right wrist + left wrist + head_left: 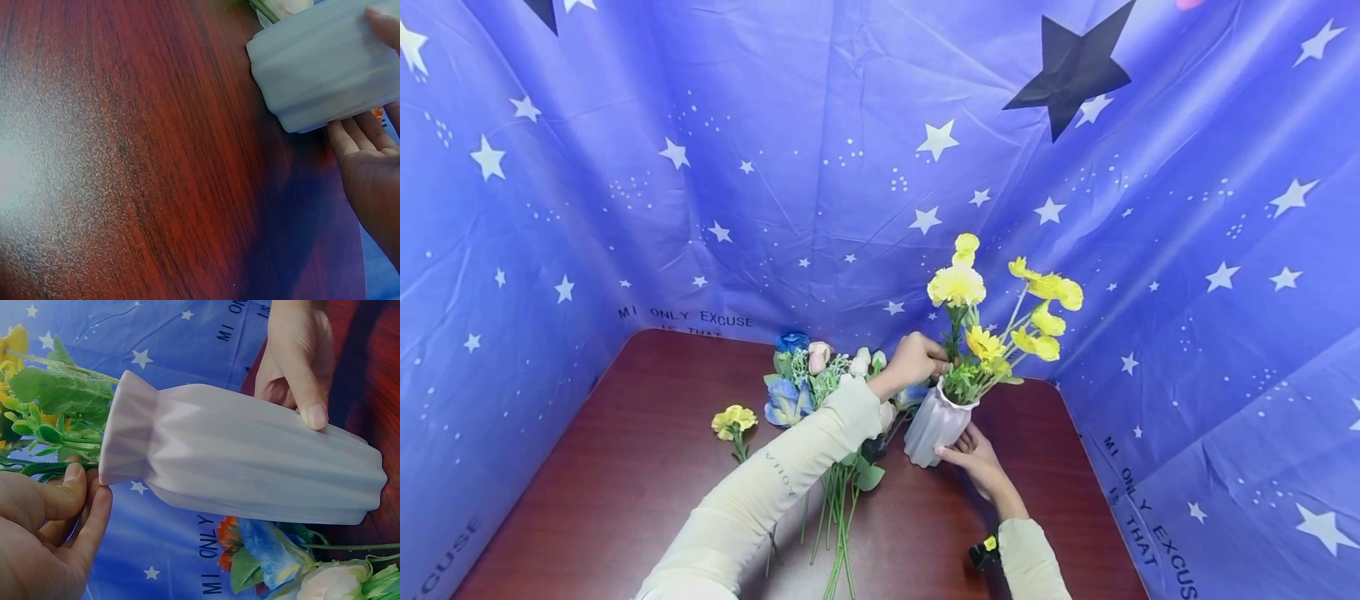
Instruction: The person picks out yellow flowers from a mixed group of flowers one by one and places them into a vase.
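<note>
A white fluted vase (pixel 936 429) stands at the right part of the table, its body grasped by my right hand (pixel 981 465) with thumb and fingers on either side. At the vase's mouth, my left hand (pixel 915 364) pinches a dark green stem (pixel 47 467) between thumb and fingers, right beside the rim. Above that hand rises a pale yellow carnation (pixel 957 287). Yellow poppy-like flowers (pixel 1037 344) and a yellow daisy-like bloom (pixel 983 342) lean out of the vase to the right. In the right wrist view, the vase's base (pixel 281 94) shows close over the table.
Blue, pink and white flowers (pixel 787 403) lie in a bunch left of the vase, their green stems (pixel 835 533) toward the front. Another yellow carnation (pixel 733 422) lies farther left on the brown table (pixel 647 433). By the right sleeve sits a small black object (pixel 981 557).
</note>
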`<control>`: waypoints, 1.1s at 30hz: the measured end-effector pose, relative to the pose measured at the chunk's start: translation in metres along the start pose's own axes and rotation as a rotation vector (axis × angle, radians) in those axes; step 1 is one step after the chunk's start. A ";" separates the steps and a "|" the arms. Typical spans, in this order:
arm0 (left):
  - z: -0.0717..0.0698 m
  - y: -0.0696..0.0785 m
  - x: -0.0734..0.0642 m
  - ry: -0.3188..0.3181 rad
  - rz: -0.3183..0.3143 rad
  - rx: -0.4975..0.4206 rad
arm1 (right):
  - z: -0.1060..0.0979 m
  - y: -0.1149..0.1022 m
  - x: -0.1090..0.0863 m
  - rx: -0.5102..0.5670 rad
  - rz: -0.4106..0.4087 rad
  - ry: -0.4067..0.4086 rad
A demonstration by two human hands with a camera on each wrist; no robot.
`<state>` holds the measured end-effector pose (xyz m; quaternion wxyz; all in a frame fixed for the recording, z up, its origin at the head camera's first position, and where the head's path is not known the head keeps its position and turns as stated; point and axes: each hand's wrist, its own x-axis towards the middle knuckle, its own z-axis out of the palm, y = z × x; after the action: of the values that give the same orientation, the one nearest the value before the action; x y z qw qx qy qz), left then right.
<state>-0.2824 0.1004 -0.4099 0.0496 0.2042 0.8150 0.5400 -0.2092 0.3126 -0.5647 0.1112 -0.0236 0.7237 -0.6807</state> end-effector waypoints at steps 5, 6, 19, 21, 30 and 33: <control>0.001 -0.001 0.000 -0.004 -0.005 -0.009 | 0.000 -0.001 0.000 -0.012 0.001 -0.005; 0.001 -0.001 0.000 -0.004 -0.007 -0.013 | 0.000 -0.001 0.000 -0.014 0.003 -0.003; -0.001 -0.006 0.000 -0.052 -0.065 -0.135 | 0.000 0.002 0.001 -0.013 -0.014 0.018; -0.002 -0.007 0.000 -0.070 -0.084 -0.194 | 0.000 0.002 0.001 -0.009 -0.010 0.016; -0.003 -0.007 0.000 -0.082 -0.089 -0.289 | 0.000 0.001 0.000 -0.002 0.004 -0.011; -0.003 -0.006 0.000 -0.035 -0.085 -0.302 | 0.001 0.002 0.001 -0.004 -0.001 -0.009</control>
<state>-0.2855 0.0958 -0.4143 0.1165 0.1691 0.7313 0.6504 -0.2094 0.3120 -0.5663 0.1144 -0.0272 0.7247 -0.6790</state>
